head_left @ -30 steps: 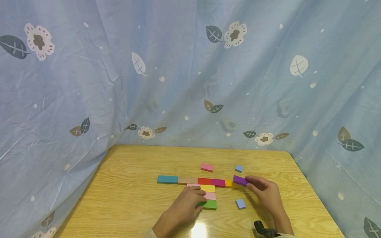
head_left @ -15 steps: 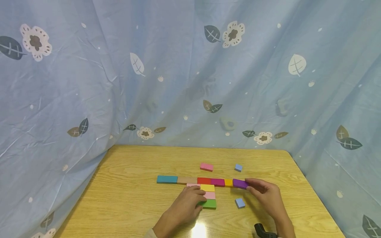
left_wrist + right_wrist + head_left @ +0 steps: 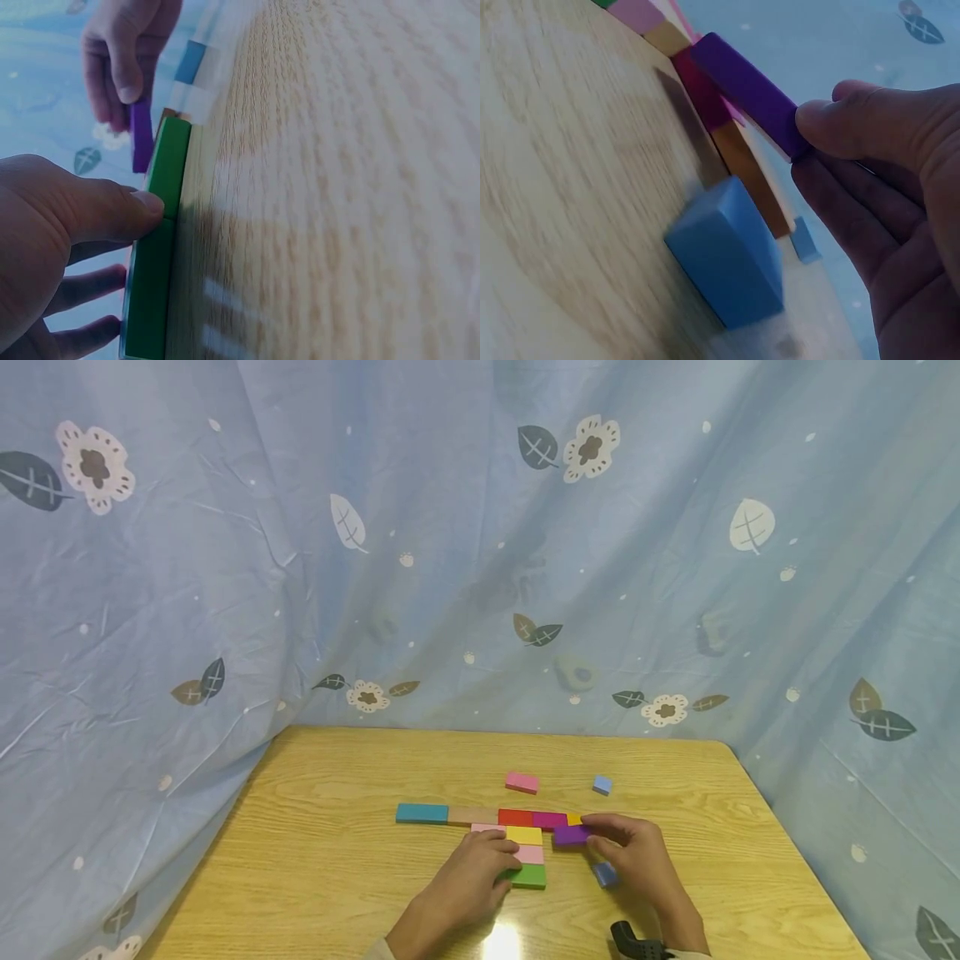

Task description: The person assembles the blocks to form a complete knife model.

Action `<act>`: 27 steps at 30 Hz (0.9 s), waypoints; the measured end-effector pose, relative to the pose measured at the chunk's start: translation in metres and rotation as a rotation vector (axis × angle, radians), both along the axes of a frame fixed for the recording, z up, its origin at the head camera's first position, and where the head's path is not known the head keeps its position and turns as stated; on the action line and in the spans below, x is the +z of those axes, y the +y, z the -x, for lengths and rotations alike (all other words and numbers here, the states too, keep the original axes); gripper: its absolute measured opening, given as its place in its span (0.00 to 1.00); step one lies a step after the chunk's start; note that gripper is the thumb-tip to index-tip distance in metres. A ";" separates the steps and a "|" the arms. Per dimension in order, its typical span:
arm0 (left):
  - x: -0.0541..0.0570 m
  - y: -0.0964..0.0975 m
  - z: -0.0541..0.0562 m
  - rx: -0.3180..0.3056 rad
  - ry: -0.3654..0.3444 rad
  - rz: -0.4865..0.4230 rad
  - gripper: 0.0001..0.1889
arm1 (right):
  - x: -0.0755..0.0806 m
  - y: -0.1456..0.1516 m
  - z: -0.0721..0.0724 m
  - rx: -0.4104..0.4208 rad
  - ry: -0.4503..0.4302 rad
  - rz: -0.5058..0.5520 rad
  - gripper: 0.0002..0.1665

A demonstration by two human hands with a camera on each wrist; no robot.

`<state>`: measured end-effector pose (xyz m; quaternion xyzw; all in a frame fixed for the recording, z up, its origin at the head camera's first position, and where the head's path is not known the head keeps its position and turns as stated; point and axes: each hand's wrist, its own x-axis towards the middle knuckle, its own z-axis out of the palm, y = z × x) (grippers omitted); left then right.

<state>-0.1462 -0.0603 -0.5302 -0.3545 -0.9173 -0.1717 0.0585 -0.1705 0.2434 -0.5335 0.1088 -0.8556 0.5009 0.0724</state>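
My right hand (image 3: 637, 860) pinches a purple block (image 3: 571, 836) by its right end, between thumb and fingers. In the right wrist view the purple block (image 3: 746, 94) is raised off the wood, its shadow below, beside a magenta block (image 3: 701, 90) and an orange block (image 3: 751, 176). My left hand (image 3: 472, 872) rests on rows of blocks, fingers spread over the tops, covering part of them. In the left wrist view its thumb touches the near face of the green blocks (image 3: 154, 277). Yellow (image 3: 524, 836) and pink (image 3: 530, 855) blocks show beside those fingers.
A long row runs behind: teal block (image 3: 422, 813), tan block (image 3: 472, 816), red block (image 3: 515, 817). A loose pink block (image 3: 522, 782) and a small blue block (image 3: 602, 785) lie farther back. Another blue block (image 3: 605, 875) sits under my right hand. A patterned curtain (image 3: 480, 543) hangs behind the table.
My right hand has carried the purple block from the row's right end leftward and nearer, to just in front of the magenta and orange blocks. My left hand has stayed put.
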 end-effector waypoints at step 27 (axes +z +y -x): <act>0.000 0.000 0.000 0.011 0.017 0.023 0.12 | -0.006 -0.018 0.006 -0.001 -0.004 -0.262 0.18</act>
